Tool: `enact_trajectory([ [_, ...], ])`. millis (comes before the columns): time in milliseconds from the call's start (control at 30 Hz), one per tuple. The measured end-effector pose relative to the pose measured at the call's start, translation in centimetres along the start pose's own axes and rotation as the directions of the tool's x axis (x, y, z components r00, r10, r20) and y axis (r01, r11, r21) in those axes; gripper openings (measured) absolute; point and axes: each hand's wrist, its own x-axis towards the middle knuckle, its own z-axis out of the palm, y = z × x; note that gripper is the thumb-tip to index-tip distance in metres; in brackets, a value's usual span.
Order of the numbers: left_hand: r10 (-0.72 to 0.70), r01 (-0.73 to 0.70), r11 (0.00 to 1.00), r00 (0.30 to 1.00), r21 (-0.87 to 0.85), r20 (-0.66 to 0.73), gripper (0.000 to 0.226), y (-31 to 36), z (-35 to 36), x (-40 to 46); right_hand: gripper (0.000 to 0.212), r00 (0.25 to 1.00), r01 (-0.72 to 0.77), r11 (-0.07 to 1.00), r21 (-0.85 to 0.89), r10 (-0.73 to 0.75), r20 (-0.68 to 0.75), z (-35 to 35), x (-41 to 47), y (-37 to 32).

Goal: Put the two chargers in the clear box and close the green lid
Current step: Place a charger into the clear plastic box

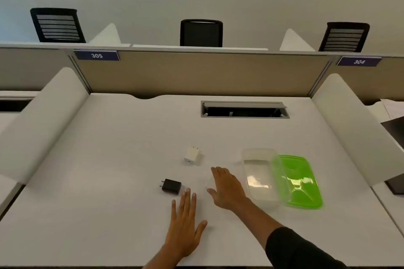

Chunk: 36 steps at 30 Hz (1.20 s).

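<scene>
Head view is taking in a pale desk (109, 181) that is filling most of the frame, with a tan partition (207, 72) running along its far edge and a cable hatch (244, 109) sitting open near the back. On the right side the clear box (260, 172) is lying open and empty, and the green lid (299, 181) is resting just beside it on the right, its near edge seeming to overlap the box rim. Both hands are hovering flat over the desk with fingers spread and grasping nothing: the right hand (227, 190) is lying between the box and the chargers, and the left hand (185, 225) is stretching toward the black charger (171, 185), its fingertips (188, 192) nearly touching it. The white charger (192, 155) is sitting farther back, well clear of both hands.

Risks are looking modest but real. The black charger is lying on its side with its prongs pointing left, so a flat-handed approach is likely to push it away rather than pick it up. The white one is blending into the pale surface and could be misjudged. The box looks light, so a careless drop or a nudge from the right forearm could slide it, and the lid, being loosely placed, may be seating crookedly unless its corners are aligned.
</scene>
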Motion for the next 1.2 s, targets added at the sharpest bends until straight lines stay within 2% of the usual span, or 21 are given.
enact_trajectory([
  [67, 0.007, -0.007, 1.0, 1.0, 0.01, 0.018, 0.091, 0.0, 0.1, -0.7, 0.077, 0.997, -0.036, 0.999, 0.005, 0.036, 0.063, 0.3, 0.1, -0.4],
  [200, 0.008, -0.013, 0.99, 0.999, 0.14, 0.032, 0.086, 0.1, 0.2, -1.3, 0.071, 0.993, -0.059, 0.998, -0.033, 0.063, 0.103, 1.2, 0.1, -0.6],
  [467, 0.003, -0.003, 0.993, 1.0, 0.12, 0.001, 0.085, -0.1, 0.7, -1.1, 0.049, 0.997, -0.056, 0.998, 0.012, 0.055, 0.06, 1.4, 0.9, -0.6],
  [667, 0.024, -0.022, 0.994, 1.0, 0.11, -0.019, 0.086, -0.4, 1.6, -0.8, 0.057, 0.993, -0.089, 0.992, 0.086, 0.095, -0.074, -1.1, 2.2, 0.8],
  [800, 0.034, -0.033, 0.995, 0.999, 0.097, -0.016, 0.087, -0.5, 1.7, -0.8, 0.062, 0.96, -0.139, 0.976, 0.169, 0.175, -0.217, -4.4, 2.8, 3.1],
  [933, 0.041, -0.039, 0.995, 0.999, 0.094, -0.025, 0.087, -0.5, 1.6, -0.7, 0.065, 0.914, -0.219, 0.947, 0.235, 0.283, -0.291, -6.9, 2.7, 6.1],
  [1033, 0.043, -0.04, 0.995, 0.999, 0.096, -0.03, 0.087, -0.4, 1.5, -0.7, 0.065, 0.884, -0.293, 0.921, 0.258, 0.363, -0.294, -7.7, 2.3, 8.4],
  [1200, 0.039, -0.037, 0.995, 0.999, 0.097, -0.026, 0.088, -0.4, 1.5, -0.7, 0.064, 0.85, -0.423, 0.862, 0.28, 0.484, -0.209, -7.3, 1.5, 10.8],
])
